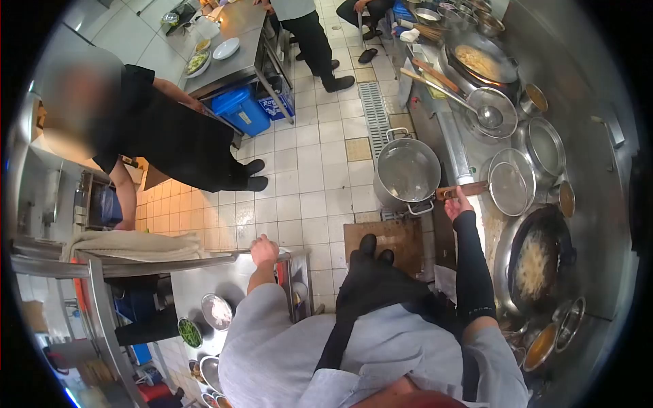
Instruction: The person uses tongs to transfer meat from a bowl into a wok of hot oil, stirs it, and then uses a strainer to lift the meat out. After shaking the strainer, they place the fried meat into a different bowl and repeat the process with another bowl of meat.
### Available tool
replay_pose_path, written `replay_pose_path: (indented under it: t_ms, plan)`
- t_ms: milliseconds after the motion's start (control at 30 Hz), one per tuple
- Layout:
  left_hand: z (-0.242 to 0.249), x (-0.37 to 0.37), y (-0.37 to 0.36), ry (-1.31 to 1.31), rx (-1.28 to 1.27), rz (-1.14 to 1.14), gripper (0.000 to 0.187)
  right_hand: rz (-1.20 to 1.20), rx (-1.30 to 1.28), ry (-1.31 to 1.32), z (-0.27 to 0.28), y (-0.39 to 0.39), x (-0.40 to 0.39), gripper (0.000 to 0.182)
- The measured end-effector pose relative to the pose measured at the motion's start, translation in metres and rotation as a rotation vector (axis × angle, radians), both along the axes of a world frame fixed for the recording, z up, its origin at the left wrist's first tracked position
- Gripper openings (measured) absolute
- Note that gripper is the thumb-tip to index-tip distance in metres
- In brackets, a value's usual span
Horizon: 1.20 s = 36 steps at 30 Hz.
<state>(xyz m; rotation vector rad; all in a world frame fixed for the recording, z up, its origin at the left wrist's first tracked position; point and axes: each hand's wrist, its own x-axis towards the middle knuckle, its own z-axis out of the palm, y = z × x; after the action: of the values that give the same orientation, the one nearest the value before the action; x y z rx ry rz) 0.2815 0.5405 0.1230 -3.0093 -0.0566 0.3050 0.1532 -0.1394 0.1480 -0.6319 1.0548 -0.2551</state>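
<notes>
My right hand (460,206) is closed around the wooden handle (469,190) of a round strainer (511,188), whose mesh lies over the stove counter. Just left of that hand stands a large metal pot (407,174) with a loop handle on each side. My left hand (264,250) rests at the edge of a steel counter (238,272), fingers bent over it; what it grips, if anything, is too small to tell. Pale food sits in a wok (537,264) to the right of my right arm.
Another wok (479,61) with food and a ladle (488,116) are at the upper right. A person in black (177,129) stands at the left. Behind are a blue bin (241,110) and a person in dark trousers (309,42). Bowls (217,311) stand lower left.
</notes>
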Motion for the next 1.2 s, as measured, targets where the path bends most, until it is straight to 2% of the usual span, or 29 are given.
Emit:
replay_pose_path:
  t_ms: [100,233,333,467,500,533,567,667,733,767,800,833,867,900,933,967,1067,1100,1167,1200]
  plan:
    - [-0.004,0.002,0.001,-0.027,0.016,-0.007,0.03,-0.003,-0.064,0.1,0.019,0.008,0.007,0.052]
    - [-0.003,0.001,0.003,-0.031,0.016,-0.025,0.03,0.049,-0.153,0.17,0.002,-0.005,0.019,0.042]
    - [-0.003,0.001,0.002,-0.044,-0.013,-0.007,0.03,0.1,-0.193,0.15,0.014,-0.002,0.016,0.029]
    - [0.002,0.001,0.002,-0.042,-0.039,-0.018,0.033,0.035,-0.174,0.193,-0.003,-0.012,-0.006,0.033]
    - [0.003,0.0,0.002,-0.036,-0.041,-0.004,0.033,-0.011,-0.162,0.145,0.002,-0.01,-0.019,0.035]
    - [0.004,0.0,0.0,-0.031,-0.044,0.002,0.033,-0.122,-0.176,0.063,0.005,-0.005,-0.036,0.03]
    - [0.005,0.003,-0.002,-0.026,-0.046,0.001,0.033,-0.24,-0.189,-0.018,0.031,0.01,-0.046,0.026]
    - [-0.01,0.008,0.009,0.09,-0.073,0.16,0.033,-0.279,0.214,-0.39,0.029,-0.01,-0.115,0.02]
    - [-0.029,0.007,0.025,0.023,-0.032,-0.03,0.033,-0.228,0.032,-0.396,0.037,-0.019,-0.158,0.026]
    - [-0.061,0.015,0.047,0.064,0.001,-0.054,0.037,-0.179,0.113,-0.421,0.059,-0.017,-0.177,0.03]
    - [-0.091,0.023,0.067,0.098,0.157,-0.2,0.04,-0.15,-0.019,-0.213,0.083,-0.015,-0.189,0.032]
    - [-0.104,0.017,0.074,-0.248,0.083,-0.298,0.041,-0.168,-0.054,-0.083,0.108,-0.006,-0.197,0.029]
    - [-0.069,0.012,0.048,-0.137,0.043,-0.211,0.042,-0.205,-0.146,-0.144,0.125,0.002,-0.209,0.021]
    - [-0.03,0.007,0.022,-0.031,0.012,-0.12,0.043,-0.396,-0.234,-0.112,0.144,0.013,-0.211,0.013]
    - [-0.033,0.009,0.016,0.007,0.02,-0.141,0.043,-0.431,-0.233,-0.226,0.146,0.014,-0.227,0.01]
    - [-0.028,0.011,0.019,0.029,0.029,-0.136,0.044,-0.479,-0.345,-0.183,0.164,0.023,-0.237,0.009]
    - [-0.036,0.018,0.027,0.082,0.205,-0.154,0.043,-0.549,-0.658,0.166,0.157,0.021,-0.288,0.023]
    - [-0.019,0.008,0.014,0.088,0.126,-0.149,0.042,-0.549,-0.858,0.364,0.136,0.013,-0.316,0.026]
    - [-0.048,0.028,0.048,0.161,0.081,-0.356,0.041,-0.453,-1.372,1.005,0.116,0.007,-0.381,0.042]
    - [-0.036,0.025,0.037,0.152,0.078,-0.307,0.041,-0.383,-1.14,1.09,0.16,0.026,-0.389,0.05]
